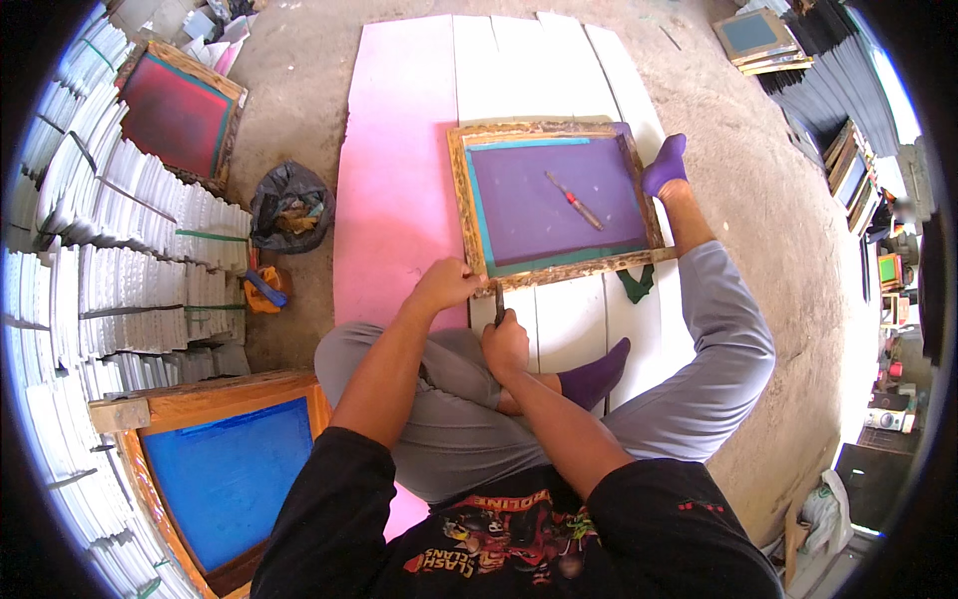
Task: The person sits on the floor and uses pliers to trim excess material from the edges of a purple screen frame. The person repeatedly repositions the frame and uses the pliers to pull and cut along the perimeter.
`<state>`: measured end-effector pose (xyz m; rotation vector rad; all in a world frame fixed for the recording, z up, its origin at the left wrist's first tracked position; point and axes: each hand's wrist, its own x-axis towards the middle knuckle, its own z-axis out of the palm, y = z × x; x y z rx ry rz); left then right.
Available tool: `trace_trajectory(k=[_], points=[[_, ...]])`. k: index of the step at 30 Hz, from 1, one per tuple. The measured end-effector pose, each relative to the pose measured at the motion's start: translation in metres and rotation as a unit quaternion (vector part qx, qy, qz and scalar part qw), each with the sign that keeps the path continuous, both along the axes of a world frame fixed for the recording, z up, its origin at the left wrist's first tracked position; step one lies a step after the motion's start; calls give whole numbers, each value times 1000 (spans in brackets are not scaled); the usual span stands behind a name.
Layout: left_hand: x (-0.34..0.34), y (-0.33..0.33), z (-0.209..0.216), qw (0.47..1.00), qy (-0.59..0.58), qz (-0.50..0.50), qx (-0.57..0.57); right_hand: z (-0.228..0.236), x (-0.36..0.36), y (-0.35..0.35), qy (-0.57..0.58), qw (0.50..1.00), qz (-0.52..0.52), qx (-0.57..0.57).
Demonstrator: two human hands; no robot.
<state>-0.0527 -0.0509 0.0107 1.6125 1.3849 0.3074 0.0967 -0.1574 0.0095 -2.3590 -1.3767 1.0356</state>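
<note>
A wooden silk-screen frame [557,285] with purple mesh [529,225] lies in front of me. My left hand [444,287] rests at its near left corner, fingers bent with the fingertips on the wood. Just to the right, my right hand [506,344] is closed around a narrow dark tool [500,302], its upper end against the frame's near edge. The tool's kind is not clear, since the fist covers much of it. On the mesh lies a screwdriver-like tool [581,210] with a reddish handle. A dark green cloth scrap [637,285] sits by the near right edge.
Beneath the frame are pink [399,150] and white boards [519,70]. My foot in a purple sock [666,165] is beside the frame's right edge. At left stand a black bag [290,208], stacked white sheets [130,195], a red-meshed frame [175,115] and a blue-meshed frame [235,469].
</note>
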Motion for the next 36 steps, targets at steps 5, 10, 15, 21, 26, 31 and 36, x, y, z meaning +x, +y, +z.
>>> trace_trajectory(k=[5, 10, 15, 21, 26, 31, 36], points=[[2, -1, -4, 999, 15, -27, 38, -1, 21, 9, 127, 991, -2, -52], [2, 5, -8, 999, 22, -28, 19, 11, 32, 25, 301, 939, -77, -150], [1, 9, -13, 997, 40, -56, 44, 28, 25, 35, 354, 890, -180, -222], [7, 10, -19, 998, 23, -37, 34, 7, 14, 27, 309, 911, -193, -193], [10, 14, -13, 999, 45, -29, 8, -7, 9, 21, 161, 972, -114, -124], [9, 15, -14, 999, 30, -29, 2, 3, -5, 14, 34, 994, -58, -92], [4, 19, -19, 997, 1, -7, -77, 11, -9, 13, 35, 996, -55, -65]])
